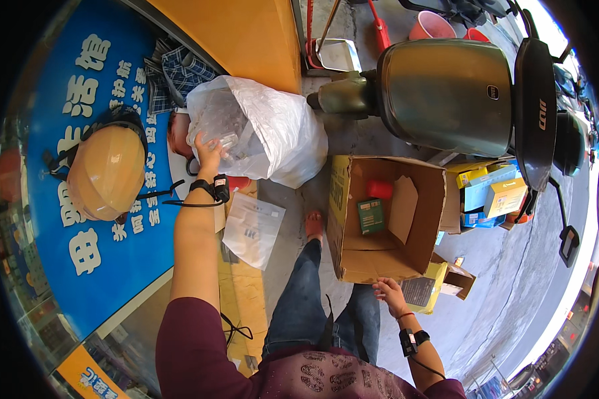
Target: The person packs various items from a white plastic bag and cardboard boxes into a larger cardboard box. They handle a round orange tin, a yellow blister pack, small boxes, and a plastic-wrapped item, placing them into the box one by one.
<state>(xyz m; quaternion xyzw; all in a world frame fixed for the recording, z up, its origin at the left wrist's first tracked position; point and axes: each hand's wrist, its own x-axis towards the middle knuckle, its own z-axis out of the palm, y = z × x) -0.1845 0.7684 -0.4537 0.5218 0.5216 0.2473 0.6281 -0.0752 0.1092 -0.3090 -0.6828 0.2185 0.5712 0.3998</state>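
My left hand (209,152) reaches into the mouth of a white plastic bag (292,132), its fingers around a clear plastic piece (228,141). More clear plastic items lie inside the bag, their shapes hard to tell apart. My right hand (390,295) is at the near edge of an open cardboard box (362,267), fingers loosely bent and nothing visible in them. Whether the fingertips touch the cardboard is unclear. Inside the box are a red object (380,189), a small green carton (370,216) and a loose cardboard piece (403,207).
On the blue sign-covered surface (154,259) rests a tan helmet (107,172). A translucent printed bag (253,229) lies below the white bag. A parked scooter (444,95) stands beyond the box. Small cartons (504,197) and a yellow carton (424,289) are at the right.
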